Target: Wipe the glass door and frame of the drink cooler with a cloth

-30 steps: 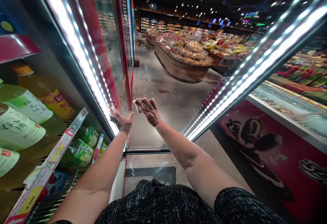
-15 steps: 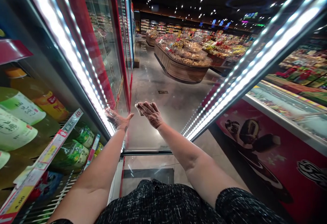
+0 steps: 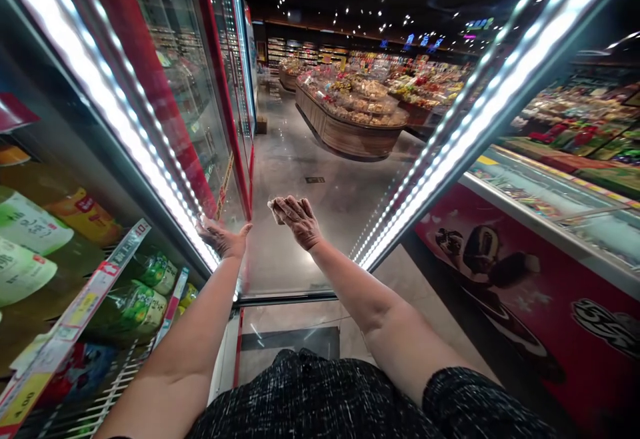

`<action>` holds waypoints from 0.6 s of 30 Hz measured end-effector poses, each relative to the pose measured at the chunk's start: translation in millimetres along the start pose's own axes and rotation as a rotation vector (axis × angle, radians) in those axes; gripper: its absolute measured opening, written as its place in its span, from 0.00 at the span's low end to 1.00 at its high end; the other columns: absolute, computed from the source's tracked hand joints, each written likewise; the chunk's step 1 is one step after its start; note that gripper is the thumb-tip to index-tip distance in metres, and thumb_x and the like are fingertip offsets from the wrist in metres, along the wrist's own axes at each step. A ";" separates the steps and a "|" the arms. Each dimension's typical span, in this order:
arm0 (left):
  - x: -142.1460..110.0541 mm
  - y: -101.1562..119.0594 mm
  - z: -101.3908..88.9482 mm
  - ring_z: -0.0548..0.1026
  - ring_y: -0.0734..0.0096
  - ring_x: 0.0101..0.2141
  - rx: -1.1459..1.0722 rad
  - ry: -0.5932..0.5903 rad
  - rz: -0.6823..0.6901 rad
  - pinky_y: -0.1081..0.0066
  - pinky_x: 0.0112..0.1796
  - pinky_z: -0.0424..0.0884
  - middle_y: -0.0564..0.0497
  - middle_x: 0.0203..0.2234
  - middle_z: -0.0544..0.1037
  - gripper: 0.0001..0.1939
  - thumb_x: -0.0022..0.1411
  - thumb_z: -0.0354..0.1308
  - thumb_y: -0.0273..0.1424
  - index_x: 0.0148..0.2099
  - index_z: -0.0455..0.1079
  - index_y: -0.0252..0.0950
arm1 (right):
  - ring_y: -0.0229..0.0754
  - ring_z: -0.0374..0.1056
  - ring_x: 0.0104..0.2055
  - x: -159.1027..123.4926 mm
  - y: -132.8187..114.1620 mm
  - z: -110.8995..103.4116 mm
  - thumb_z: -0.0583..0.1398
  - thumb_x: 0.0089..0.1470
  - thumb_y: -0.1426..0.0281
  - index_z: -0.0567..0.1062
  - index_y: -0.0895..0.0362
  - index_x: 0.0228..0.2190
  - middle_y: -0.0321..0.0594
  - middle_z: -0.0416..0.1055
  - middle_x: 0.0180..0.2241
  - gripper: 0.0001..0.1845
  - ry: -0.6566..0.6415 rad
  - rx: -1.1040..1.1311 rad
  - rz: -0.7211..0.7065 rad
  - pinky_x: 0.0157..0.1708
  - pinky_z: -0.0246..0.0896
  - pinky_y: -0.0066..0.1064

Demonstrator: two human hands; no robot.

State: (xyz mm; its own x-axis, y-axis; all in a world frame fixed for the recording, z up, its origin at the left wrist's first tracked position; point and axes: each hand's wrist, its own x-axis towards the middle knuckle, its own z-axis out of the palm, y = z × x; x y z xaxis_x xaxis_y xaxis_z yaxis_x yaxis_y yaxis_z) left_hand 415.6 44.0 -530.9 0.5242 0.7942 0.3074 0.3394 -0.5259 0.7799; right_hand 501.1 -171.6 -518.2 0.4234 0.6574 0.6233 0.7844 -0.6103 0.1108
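Under right hand (image 3: 301, 223), pale cloth (image 3: 275, 212), mostly hidden

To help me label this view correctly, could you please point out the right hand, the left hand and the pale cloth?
Right hand (image 3: 299, 221), head view: back of the hand.
Left hand (image 3: 227, 241), head view: middle of the hand.
Pale cloth (image 3: 275, 211), head view: its uncovered edge.

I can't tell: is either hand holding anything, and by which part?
The right hand has a pale cloth under its fingers; the held part is hidden. Whether the left hand holds anything is unclear.
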 end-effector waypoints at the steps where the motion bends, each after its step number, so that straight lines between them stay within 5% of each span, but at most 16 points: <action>1: -0.9 1.4 -0.3 0.34 0.43 0.75 -0.002 0.002 0.004 0.48 0.72 0.38 0.20 0.72 0.40 0.71 0.45 0.79 0.43 0.75 0.37 0.22 | 0.39 0.49 0.76 0.8 1.6 -1.6 0.51 0.71 0.76 0.58 0.41 0.71 0.31 0.60 0.70 0.33 0.019 -0.009 0.014 0.79 0.27 0.45; 11: -2.1 4.8 2.2 0.31 0.45 0.75 -0.014 -0.026 0.000 0.47 0.72 0.37 0.21 0.73 0.39 0.66 0.48 0.77 0.38 0.75 0.38 0.24 | 0.35 0.56 0.73 -23.2 18.2 5.9 0.50 0.71 0.77 0.61 0.42 0.69 0.28 0.66 0.67 0.31 0.086 -0.067 -0.062 0.78 0.25 0.41; 18: -1.9 -2.4 9.9 0.32 0.47 0.75 -0.032 -0.133 0.018 0.50 0.72 0.34 0.24 0.74 0.37 0.66 0.52 0.74 0.40 0.77 0.34 0.25 | 0.38 0.53 0.75 -28.0 29.0 2.6 0.51 0.72 0.74 0.60 0.38 0.70 0.30 0.64 0.69 0.31 0.078 -0.027 0.033 0.78 0.18 0.48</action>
State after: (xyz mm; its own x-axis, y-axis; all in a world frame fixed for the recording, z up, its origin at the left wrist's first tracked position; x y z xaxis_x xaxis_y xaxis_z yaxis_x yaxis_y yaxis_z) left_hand 421.5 40.8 -538.8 0.6299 0.7360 0.2481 0.3052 -0.5282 0.7924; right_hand 513.1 -206.6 -534.5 0.4117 0.6010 0.6851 0.7576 -0.6436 0.1094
